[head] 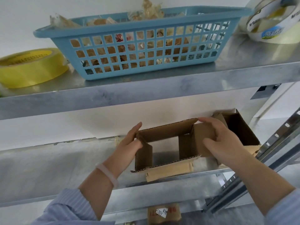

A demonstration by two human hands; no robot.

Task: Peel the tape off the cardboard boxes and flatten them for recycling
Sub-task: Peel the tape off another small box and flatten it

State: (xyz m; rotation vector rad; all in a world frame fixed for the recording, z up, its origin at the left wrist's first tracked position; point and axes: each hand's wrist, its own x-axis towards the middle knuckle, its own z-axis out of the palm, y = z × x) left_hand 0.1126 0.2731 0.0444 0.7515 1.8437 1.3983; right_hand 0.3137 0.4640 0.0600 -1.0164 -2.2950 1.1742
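Gripped from both sides: an open-ended cardboard box (pixel 168 143), standing on the middle metal shelf (pixel 48 168) with its hollow facing up at the camera. Left hand (pixel 129 143) clamped on the box's left wall, thumb hooked inside, fingers flat along the outside. Right hand (pixel 222 140) grasping the right wall, fingertips curled over the far top corner, thumb pressed on the outer face. Pale bangle (pixel 108 174) round the left wrist, striped blue sleeve (pixel 68 207) below it. Loose near flap (pixel 170 172) jutting toward the shelf's front edge, just under the hands. Immediately right of the right hand, touching or nearly so: a second open box (pixel 243 129). Below the grip, on the lower level: a labelled carton (pixel 164 213). Above the grip, on the upper shelf (pixel 146 88): a blue lattice basket (pixel 139 44) full of crumpled peeled tape, a yellow tape roll (pixel 32 67) to its left, clear tape rolls (pixel 274 23) to its right.
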